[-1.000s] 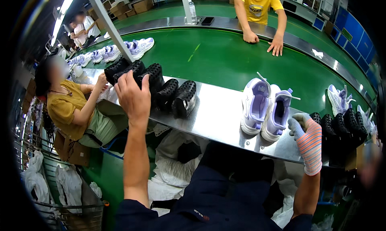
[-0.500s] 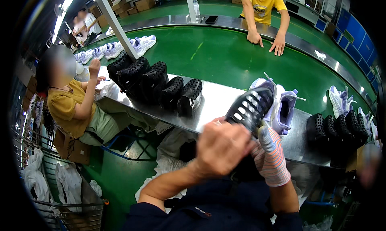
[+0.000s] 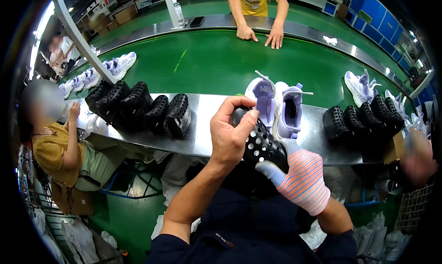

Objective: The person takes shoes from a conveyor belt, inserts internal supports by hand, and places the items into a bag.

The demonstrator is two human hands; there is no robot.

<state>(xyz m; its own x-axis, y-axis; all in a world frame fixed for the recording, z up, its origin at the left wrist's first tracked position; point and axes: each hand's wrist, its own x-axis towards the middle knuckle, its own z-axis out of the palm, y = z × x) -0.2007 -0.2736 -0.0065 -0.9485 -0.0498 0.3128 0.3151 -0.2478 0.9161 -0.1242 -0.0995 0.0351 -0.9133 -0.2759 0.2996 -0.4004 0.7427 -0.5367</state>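
Between my two hands is a black shoe form (image 3: 263, 146) dotted with round holes, tilted in front of my chest. My bare left hand (image 3: 231, 134) curls its thumb and fingers round the form's upper end and hides part of it. On my right hand (image 3: 301, 175) is a striped knit glove with greyish fingertips; it grips the lower end from the right. Just beyond the form, a pair of white and lilac sneakers stands on the bench edge, a left sneaker (image 3: 263, 98) and a right sneaker (image 3: 289, 111), pull loops raised.
Black perforated shoe forms (image 3: 137, 100) line the metal bench (image 3: 202, 110) on the left, with more forms (image 3: 363, 118) on the right. Sneakers (image 3: 122, 66) rest on the green belt (image 3: 207, 61). A seated co-worker (image 3: 57, 144) is at left; another person's hands (image 3: 275, 36) rest across the belt.
The form has turned and come nearer to me, away from over the sneakers. My left hand has gone from its near end to its upper end. The whole view has shifted.
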